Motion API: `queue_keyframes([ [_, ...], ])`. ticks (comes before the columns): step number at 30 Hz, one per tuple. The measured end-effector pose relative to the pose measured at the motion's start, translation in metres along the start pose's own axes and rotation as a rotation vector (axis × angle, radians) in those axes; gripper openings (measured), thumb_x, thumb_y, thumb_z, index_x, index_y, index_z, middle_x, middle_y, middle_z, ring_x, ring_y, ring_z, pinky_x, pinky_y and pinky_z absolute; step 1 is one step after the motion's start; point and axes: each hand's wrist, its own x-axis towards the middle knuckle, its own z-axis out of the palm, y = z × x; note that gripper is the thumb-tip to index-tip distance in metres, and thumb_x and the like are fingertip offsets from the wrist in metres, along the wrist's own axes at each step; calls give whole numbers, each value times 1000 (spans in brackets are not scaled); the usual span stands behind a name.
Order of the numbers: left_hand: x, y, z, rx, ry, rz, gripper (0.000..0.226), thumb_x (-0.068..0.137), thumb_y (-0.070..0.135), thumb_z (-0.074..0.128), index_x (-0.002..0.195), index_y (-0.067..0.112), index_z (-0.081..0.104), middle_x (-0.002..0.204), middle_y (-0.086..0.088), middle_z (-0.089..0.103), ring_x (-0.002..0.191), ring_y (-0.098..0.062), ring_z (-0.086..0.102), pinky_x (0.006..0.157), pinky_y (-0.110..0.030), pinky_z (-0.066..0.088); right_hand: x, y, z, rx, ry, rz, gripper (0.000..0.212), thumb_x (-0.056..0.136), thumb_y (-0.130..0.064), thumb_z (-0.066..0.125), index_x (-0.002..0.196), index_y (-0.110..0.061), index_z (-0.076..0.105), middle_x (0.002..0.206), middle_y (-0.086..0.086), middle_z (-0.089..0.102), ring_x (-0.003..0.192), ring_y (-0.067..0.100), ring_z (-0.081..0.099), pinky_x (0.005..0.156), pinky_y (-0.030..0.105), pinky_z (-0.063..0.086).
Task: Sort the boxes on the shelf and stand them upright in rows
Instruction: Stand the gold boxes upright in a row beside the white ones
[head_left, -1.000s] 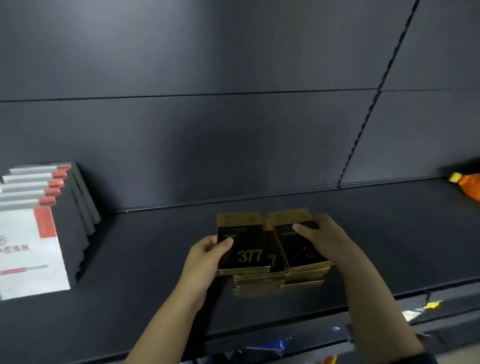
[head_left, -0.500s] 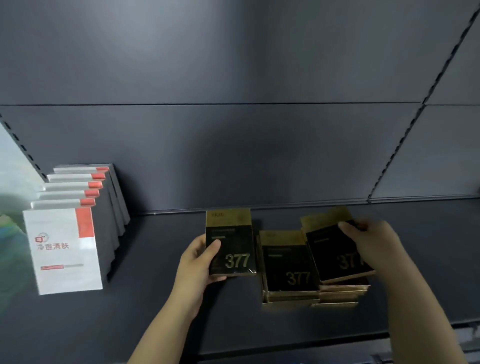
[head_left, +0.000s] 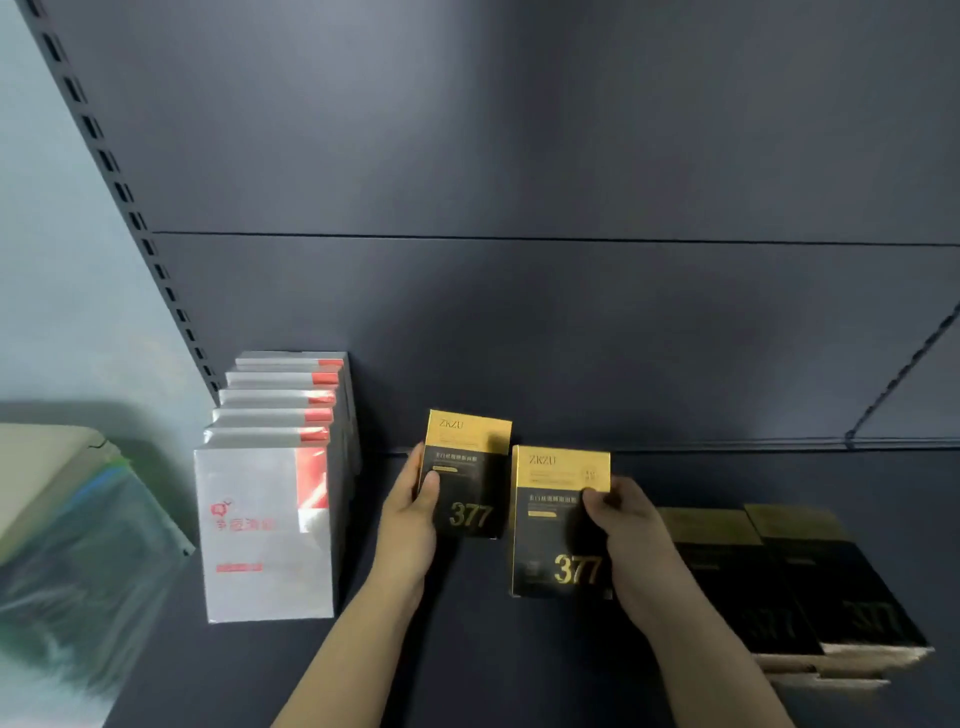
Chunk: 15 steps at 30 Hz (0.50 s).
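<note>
**Two thin boxes in hand, either could tip**

My left hand (head_left: 410, 525) grips the left edge of a black-and-gold cardboard box marked 377 (head_left: 467, 483), thumb across its face. My right hand (head_left: 628, 530) pinches the right edge of a second box (head_left: 558, 525) with the same print. The hands are apart, each clamped on its own box, and both boxes face me upright. I cannot tell whether either base rests on the dark grey metal shelf (head_left: 467, 665).

That is my main worry. These boxes are thin, and I judge that letting go before a base sits flat would drop one onto its face or back. A one-sided grip also lets a box twist, so the row could start crooked.

The left box is near the row of white, film-wrapped boxes with red corners (head_left: 270, 525), and a careless push might knock it. The flat stack of matching black-and-gold boxes (head_left: 810, 587) lies just beside my right forearm. A sweep of that arm could slide its top layer towards the shelf's front edge.
</note>
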Motion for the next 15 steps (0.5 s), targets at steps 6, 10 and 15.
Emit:
queue_keyframes([
  [6,51,-12,-9,-34,80,29,39,103,19,44,141,26,49,128,8,64,121,-3,56,91,-14,45,20,30,28,-47,65,53,8,100,-14,51,102,-17,58,106,9,67,99,27,63,94,49,50],
  [10,70,-13,-2,-14,172,42,39,104,12,41,130,38,54,117,21,64,114,6,56,84,-8,40,31,34,26,-91,75,21,7,99,-12,51,100,-14,58,101,9,66,94,25,62,86,42,49],
  [15,73,-25,5,162,300,44,31,102,21,46,131,19,57,117,7,66,113,-5,59,82,-10,40,43,40,28,-49,58,27,9,99,-13,51,103,-16,58,105,9,68,98,25,63,91,45,50],
])
